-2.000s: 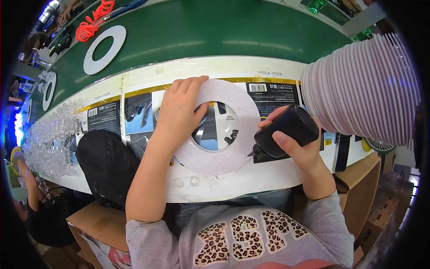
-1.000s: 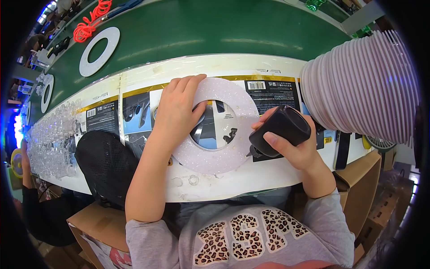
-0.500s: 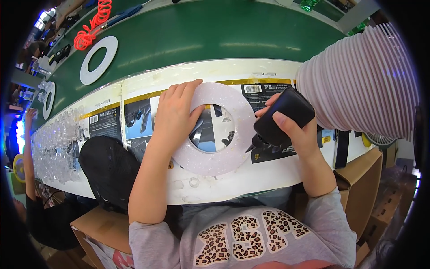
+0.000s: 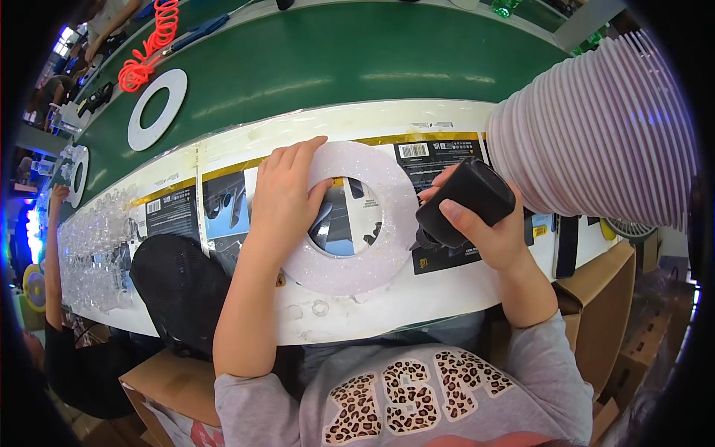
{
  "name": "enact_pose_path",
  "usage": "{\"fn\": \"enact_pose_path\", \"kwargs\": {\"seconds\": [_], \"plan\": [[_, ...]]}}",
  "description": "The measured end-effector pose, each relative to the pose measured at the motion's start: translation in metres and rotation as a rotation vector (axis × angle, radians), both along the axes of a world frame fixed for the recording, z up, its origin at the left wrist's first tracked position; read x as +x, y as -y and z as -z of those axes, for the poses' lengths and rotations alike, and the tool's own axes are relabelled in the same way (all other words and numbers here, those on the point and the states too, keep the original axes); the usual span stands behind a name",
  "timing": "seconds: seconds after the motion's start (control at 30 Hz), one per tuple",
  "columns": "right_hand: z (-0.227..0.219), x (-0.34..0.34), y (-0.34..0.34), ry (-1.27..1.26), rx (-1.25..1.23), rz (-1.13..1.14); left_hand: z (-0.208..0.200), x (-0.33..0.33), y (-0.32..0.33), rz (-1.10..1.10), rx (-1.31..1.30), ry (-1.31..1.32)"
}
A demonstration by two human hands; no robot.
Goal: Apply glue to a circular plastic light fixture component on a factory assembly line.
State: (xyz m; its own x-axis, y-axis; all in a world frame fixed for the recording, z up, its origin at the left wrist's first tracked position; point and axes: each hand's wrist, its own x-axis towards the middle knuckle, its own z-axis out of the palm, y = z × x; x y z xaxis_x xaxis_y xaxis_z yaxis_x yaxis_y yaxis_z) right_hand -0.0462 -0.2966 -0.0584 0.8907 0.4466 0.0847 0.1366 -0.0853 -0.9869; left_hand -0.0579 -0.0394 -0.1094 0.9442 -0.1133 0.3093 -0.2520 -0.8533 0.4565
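Note:
A flat, speckled white ring (image 4: 398, 201) lies on the white worktop in front of me. My left hand (image 4: 287, 186) grips its left side, fingers over the band and thumb reaching into the central hole. In my right hand (image 4: 500, 237) is a black handheld power tool (image 4: 468, 203) with a rounded, bulky end facing up. Its narrow dark tip points down at the ring's right edge; whether the two touch I cannot tell. Printed black packaging sheets (image 4: 447, 257) show beneath the ring and through its hole.
A tall, leaning stack of similar rings (image 4: 588, 134) stands at the right. Beyond the worktop runs a green belt (image 4: 335, 59) carrying another ring (image 4: 176, 93) and a red coiled hose (image 4: 160, 33). Clear plastic parts (image 4: 93, 246), a black fabric thing (image 4: 179, 290) and a co-worker's arm (image 4: 53, 253) are left.
The black tool and my right hand have shifted slightly down and left. My left hand keeps its hold on the ring. The whole view has moved a little.

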Motion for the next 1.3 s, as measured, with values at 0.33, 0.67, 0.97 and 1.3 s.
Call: {"fn": "enact_pose_path", "kwargs": {"seconds": [0.33,0.67,0.97,1.3], "plan": [[0.001,0.001,-0.001,-0.029,0.008,-0.011,0.000,0.002,0.000,0.007,-0.007,0.011],[0.002,0.002,-0.001,-0.035,-0.024,-0.008,0.001,0.001,0.000,0.004,-0.003,0.016],[0.008,0.008,-0.001,-0.010,-0.018,0.023,0.003,0.001,-0.003,0.002,-0.001,-0.006],[0.011,0.014,0.002,-0.172,0.206,0.101,-0.001,0.000,-0.002,-0.002,-0.013,0.041]]}}
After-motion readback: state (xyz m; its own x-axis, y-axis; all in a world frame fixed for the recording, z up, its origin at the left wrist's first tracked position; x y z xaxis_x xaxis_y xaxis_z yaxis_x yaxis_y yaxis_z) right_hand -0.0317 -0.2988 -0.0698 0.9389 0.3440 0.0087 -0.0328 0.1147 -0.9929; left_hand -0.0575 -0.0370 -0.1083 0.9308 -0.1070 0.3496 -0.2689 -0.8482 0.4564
